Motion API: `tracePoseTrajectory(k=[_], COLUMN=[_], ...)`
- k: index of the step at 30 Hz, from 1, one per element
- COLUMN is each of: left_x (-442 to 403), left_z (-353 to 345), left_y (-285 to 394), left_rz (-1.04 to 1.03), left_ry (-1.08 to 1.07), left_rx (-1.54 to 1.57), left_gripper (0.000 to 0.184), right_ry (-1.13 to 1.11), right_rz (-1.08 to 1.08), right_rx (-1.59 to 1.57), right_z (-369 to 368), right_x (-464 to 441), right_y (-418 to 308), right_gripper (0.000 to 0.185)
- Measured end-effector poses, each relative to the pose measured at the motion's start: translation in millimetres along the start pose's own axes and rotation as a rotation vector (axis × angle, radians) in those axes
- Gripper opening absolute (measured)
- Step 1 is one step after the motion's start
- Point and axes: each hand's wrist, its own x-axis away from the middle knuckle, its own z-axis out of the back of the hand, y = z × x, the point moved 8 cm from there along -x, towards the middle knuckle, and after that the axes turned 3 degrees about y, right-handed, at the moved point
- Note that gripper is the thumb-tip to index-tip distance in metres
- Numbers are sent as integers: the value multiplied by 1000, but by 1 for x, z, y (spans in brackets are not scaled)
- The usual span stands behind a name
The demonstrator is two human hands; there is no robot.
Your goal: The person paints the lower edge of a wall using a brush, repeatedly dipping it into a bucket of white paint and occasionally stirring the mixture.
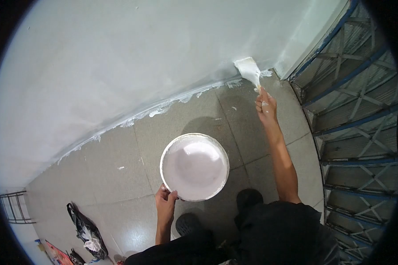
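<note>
My right hand (266, 106) is closed round the handle of a wide paint brush (248, 69), whose white-coated head touches the foot of the pale wall (132, 57) near the corner. White paint marks my fingers. My left hand (166, 201) pinches the rim of a round bucket (194, 167) at its lower left. Inside the bucket is pale, whitish paint with light reflecting off it. Uneven white paint runs along the line where wall and floor meet.
A folding metal gate (362, 95) with blue bars stands along the right. Grey floor tiles (115, 176) carry paint spots. A black plastic bag (86, 232) lies at the lower left, near a metal rack (16, 207). Dark shoes (248, 198) are below the bucket.
</note>
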Motion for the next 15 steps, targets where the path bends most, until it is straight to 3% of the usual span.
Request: tracePoseTrajectory(k=[5,8,15], left_x=[-2,0,1], left_z=[0,-1,-1], left_y=[-1,0,4], left_rz=[-17,-12,-11], left_ry=[2,11,22], left_rx=[14,3,-52], left_gripper=[27,26,30], right_ry=[39,4,50], right_rz=[109,54,-57], right_rx=[-150,-199,204], right_z=[10,9,41], right_x=[2,-10,-27], right_y=[-8,-9,47], right_gripper=[22,22,28])
